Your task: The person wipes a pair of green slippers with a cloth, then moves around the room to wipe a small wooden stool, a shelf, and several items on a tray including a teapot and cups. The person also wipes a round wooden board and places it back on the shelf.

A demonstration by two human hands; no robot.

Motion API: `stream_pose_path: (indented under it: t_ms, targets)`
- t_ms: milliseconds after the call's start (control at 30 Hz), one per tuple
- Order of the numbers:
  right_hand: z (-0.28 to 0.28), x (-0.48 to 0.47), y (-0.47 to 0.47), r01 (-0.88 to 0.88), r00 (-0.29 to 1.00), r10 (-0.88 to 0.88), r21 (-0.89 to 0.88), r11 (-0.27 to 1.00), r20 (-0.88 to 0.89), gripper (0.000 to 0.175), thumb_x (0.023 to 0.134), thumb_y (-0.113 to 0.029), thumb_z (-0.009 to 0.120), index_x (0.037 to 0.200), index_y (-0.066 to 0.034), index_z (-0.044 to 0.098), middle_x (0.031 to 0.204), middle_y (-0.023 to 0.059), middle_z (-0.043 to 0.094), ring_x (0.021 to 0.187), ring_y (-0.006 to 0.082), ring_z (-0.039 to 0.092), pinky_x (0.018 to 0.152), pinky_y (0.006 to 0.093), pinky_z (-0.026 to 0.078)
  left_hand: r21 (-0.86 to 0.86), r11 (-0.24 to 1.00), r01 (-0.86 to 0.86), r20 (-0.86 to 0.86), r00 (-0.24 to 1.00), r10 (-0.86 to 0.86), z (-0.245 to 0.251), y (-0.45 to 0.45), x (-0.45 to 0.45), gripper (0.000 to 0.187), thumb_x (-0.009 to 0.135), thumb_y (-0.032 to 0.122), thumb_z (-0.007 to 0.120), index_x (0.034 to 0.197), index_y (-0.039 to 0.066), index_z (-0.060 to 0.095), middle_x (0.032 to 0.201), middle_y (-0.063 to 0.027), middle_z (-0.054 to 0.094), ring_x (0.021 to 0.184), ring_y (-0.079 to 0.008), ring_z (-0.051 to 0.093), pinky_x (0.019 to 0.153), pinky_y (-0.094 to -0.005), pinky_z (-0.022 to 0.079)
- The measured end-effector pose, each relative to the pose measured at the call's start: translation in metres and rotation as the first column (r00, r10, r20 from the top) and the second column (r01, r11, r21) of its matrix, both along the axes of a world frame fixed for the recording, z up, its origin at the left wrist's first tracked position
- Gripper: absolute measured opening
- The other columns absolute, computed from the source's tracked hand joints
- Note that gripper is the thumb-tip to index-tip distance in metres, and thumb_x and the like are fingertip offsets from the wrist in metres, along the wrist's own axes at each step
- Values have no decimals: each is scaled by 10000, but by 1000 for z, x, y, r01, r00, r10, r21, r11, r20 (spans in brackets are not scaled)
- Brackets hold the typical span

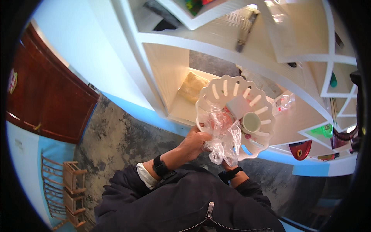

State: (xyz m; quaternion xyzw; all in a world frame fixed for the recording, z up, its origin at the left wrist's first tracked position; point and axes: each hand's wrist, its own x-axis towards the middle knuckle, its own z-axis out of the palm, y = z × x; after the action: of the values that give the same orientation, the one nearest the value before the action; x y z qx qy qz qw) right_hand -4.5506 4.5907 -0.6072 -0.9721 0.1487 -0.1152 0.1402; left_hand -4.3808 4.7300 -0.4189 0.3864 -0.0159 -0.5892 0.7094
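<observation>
A white plastic fruit basket (265, 101) with a scalloped rim and slotted sides is held up in front of me. My left hand (198, 141) grips its left edge, with the thumb by a crumpled clear plastic bag (217, 150). Inside the basket are a pale cup (251, 122), a light blue-grey box-shaped item (238, 106) and a pinkish round thing (222, 120) partly under the bag. My right hand (227, 166) is at the near edge, mostly hidden by the bag and basket, so its fingers do not show.
A white shelving unit (203, 46) rises before me, holding a yellowish folded cloth or packet (192, 87), a clear plastic bottle (282, 103), a green plastic item (323, 130) and a red item (301, 150). Wooden chairs (74, 179) and a brown door (49, 87) are at left.
</observation>
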Motion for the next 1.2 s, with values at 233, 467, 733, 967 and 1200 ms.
stream_pose_path:
  t_ms: [233,467,733,967,1200]
  targets:
    - [-1,-2,2,33,999,-34,-14,999,-38,438,850,-294,682,1253,-128,651,1316,155,624,1255,358,545,1079,525,400,37,998,-44,71,997,41,3,4,-1,556,859,-87,526,1402,7,459,1304,-161,600,1151,-312,651,914,-461,583]
    - [-3,2,-13,94,996,-94,-35,995,-8,444,860,-297,679,1270,-132,640,1319,143,624,1263,342,543,1086,512,399,36,999,-1,83,997,-2,3,3,0,592,849,-100,521,1427,-13,424,1340,-162,577,1198,-318,626,952,-442,568]
    - [-4,18,-23,148,988,-146,-48,988,41,451,872,-301,676,1289,-136,628,1323,130,624,1271,325,541,1093,496,397,-15,997,-74,65,995,75,2,6,-3,534,865,-114,527,1382,4,472,1262,-162,622,1102,-308,669,895,-424,580]
    - [-20,43,8,57,998,-56,-37,998,27,457,882,-304,673,1305,-140,617,1326,118,624,1278,309,539,1099,483,395,12,998,-55,77,996,54,-25,11,10,503,899,-79,518,1383,53,481,1204,-153,650,989,-281,699,777,-386,604]
    - [-53,34,41,-68,988,43,-171,983,-147,464,893,-307,670,1322,-143,606,1330,106,624,1285,294,536,1105,469,393,1,998,68,75,995,-68,-61,3,25,501,911,-72,528,1389,66,468,1243,-144,630,1025,-285,694,822,-412,604]
